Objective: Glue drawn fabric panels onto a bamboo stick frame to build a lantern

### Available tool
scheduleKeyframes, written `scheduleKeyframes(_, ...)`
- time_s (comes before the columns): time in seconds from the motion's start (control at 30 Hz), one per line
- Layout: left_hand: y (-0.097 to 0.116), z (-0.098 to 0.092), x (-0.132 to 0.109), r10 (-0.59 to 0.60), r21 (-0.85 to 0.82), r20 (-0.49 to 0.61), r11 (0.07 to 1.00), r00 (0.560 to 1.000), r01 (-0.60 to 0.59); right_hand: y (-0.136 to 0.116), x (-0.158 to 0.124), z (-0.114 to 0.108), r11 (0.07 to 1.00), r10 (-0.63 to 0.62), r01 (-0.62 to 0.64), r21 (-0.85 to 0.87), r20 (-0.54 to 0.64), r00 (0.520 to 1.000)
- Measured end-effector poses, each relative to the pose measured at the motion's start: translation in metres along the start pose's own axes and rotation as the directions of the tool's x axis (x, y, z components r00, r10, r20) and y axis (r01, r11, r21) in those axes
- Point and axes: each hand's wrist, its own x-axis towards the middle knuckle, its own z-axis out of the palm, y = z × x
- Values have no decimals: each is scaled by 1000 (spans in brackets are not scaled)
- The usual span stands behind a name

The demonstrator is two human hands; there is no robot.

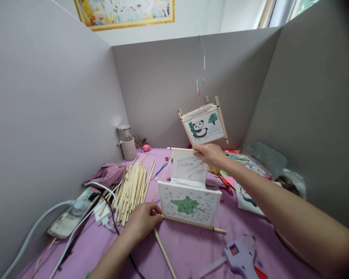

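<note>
A white fabric piece with a green leaf-like print [187,203] stands in front of me, with a wooden stick [192,223] along its lower edge. My left hand [144,219] pinches the left end of that stick. Behind it rises a second pale panel [189,166], joined at a fold, with a thin stick across its top. My right hand [211,155] is closed on that top stick near its right part. Beyond my right hand, a finished-looking lantern with a panda picture [205,126] hangs from a red string.
Many wooden sticks [133,190] lie at the left, beside a power strip [72,211] with cables and a checked cloth [106,174]. A glass jar [127,143] stands behind. A glue gun [242,255] lies front right; plastic bags [264,159] and another printed cloth [248,199] are at the right.
</note>
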Motion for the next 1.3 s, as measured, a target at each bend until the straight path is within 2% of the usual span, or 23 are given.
scheduleKeyframes(0.3, 5, 6, -22, -47, -98, 16, 994, 999, 48, 8, 1, -3, 998, -50, 49, 31, 20, 999)
scheduleKeyframes(0.67, 7, 8, -33, -74, -123, 14, 989, 997, 76, -5, 0, -7, 993, -114, 114, -23, 4, 994)
scheduleKeyframes(0.87, 4, -6, -35, -66, -126, -6, 990, 998, 64, -8, -1, -10, 993, -113, 114, -36, 13, 993)
scheduleKeyframes(1.03, -1, -25, -29, -29, -6, -143, 1000, 989, 29, -12, -3, -13, 993, -107, 108, -38, 17, 994)
scheduleKeyframes(1.1, -1, -27, -22, -42, 59, -197, 997, 980, 55, -12, -2, -12, 994, -103, 104, -37, 17, 995)
scheduleKeyframes(1.3, 8, -23, 2, -57, 243, -189, 965, 980, 103, -11, 0, -9, 994, -101, 102, -41, 19, 995)
